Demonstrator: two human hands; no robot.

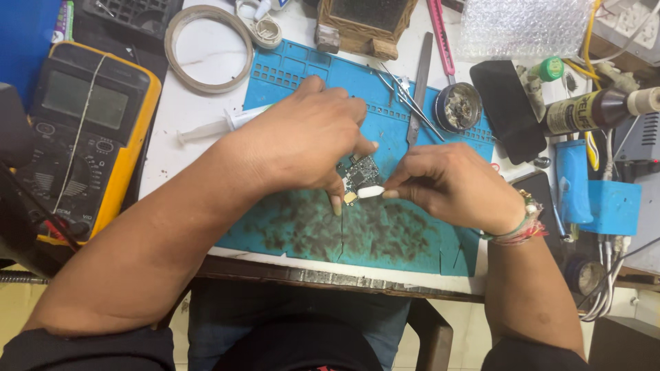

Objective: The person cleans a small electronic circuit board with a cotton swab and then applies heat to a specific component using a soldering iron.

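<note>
Small circuit board (360,173) on the blue work mat (385,233), pinned beneath the curled fingers of the left hand (306,141); right hand (450,184) pinches a white eraser-like piece (370,192) against its near edge.

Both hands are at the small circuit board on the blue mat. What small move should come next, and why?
Probably a short, light stroke of the white tip along the circuit board edge. The left hand already pins the board against the blue mat, and the right hand pinches the tip so that it touches the board's lower corner. Nothing else needs repositioning.
</note>
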